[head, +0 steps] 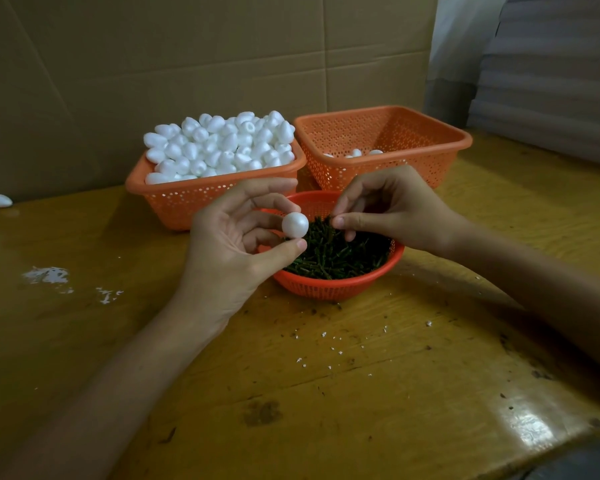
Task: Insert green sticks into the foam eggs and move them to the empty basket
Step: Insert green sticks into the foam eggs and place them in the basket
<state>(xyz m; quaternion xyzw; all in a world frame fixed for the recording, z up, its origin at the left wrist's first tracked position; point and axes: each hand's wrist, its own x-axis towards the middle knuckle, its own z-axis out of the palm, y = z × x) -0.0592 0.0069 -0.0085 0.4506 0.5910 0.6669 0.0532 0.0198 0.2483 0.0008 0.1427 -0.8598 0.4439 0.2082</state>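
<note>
Cardboard backs the table [326, 375]; the left hand [236, 247] grips a bare foam egg [294, 224], and the right hand [392, 209] pinches green sticks [336, 258] in the bowl [326, 289]. Only a few finished eggs [355, 153] lie in the right basket [378, 176], and the heaped basket [187, 202] suggests most remain.

Three orange perforated plastic baskets: two rectangular, the left basket [174, 199] and the right basket [430, 161], plus one round basket [326, 289]. White foam eggs: a heap [222, 143] past counting in the left basket, three showing [355, 153] in the right basket, one loose egg [0, 200] and one held egg [294, 224]. The short green sticks [336, 254] are past counting. Two hands: left hand [236, 244], right hand [395, 213].
</note>
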